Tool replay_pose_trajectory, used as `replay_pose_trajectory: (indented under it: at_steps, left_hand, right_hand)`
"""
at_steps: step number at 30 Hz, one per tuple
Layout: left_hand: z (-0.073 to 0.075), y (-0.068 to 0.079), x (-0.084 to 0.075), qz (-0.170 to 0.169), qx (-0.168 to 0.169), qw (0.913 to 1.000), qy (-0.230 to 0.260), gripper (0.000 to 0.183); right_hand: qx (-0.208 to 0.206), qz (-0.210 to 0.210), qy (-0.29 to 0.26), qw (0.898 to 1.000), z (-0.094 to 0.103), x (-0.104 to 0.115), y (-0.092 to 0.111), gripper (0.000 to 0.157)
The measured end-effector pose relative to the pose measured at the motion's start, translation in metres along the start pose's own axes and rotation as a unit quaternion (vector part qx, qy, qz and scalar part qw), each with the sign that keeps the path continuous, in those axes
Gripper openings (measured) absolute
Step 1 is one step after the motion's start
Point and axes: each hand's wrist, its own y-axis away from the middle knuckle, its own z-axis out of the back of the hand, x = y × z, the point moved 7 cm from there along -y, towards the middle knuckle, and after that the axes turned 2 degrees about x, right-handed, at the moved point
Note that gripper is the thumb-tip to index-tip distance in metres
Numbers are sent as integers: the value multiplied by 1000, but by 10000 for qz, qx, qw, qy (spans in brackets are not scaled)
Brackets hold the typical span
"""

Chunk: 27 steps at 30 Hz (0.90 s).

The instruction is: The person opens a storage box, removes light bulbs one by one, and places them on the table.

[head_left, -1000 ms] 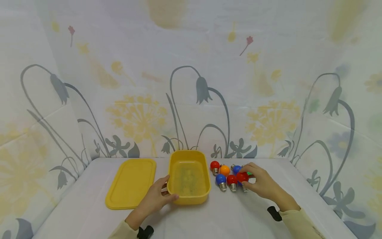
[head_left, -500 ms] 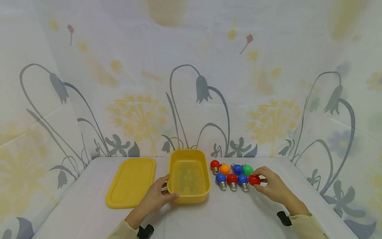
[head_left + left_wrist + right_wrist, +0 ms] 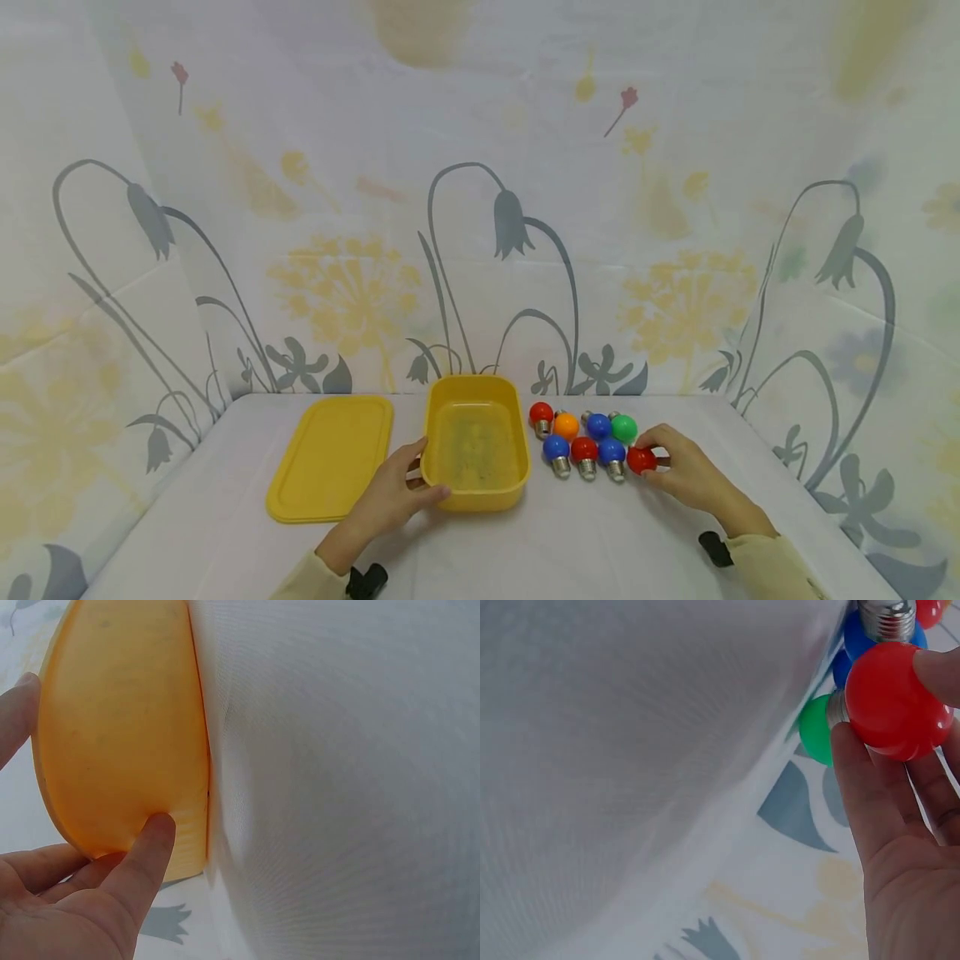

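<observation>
My left hand (image 3: 393,493) holds a yellow plastic box (image 3: 483,502) by its near left corner. In the left wrist view, fingers (image 3: 154,832) press on the box's outer wall. The box stands upright on the table with its open top showing a bare inside. At the right end of a group of light bulbs, my right hand (image 3: 690,475) pinches a red light bulb (image 3: 640,459) between thumb and fingers. The right wrist view shows its round red globe (image 3: 889,697) close up, its metal base partly behind a finger. A blue bulb (image 3: 612,451) and a green bulb (image 3: 624,428) lie right beside it.
Left of the box lies a flat yellow lid (image 3: 330,458). More bulbs lie in two rows right of the box, among them an orange one (image 3: 566,426) and a red one (image 3: 584,449). A patterned cloth wall (image 3: 480,292) rises behind the white table (image 3: 555,550).
My right hand has carried the red bulb rightward from over the group to its right end, uncovering the green and blue bulbs. The left hand and box have stayed in place.
</observation>
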Motion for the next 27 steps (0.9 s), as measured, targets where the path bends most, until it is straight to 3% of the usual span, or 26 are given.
replay_pose_trajectory:
  at_steps: [15, 27]
  left_hand:
    - [0, 2, 1, 111, 1, 9999, 59, 94]
    - [1, 2, 0, 119, -43, 9999, 8, 95]
  right_hand:
    - [398, -169, -37, 9991, -8, -8, -1, 37]
    - [449, -259, 20, 9987, -8, -6, -4, 38]
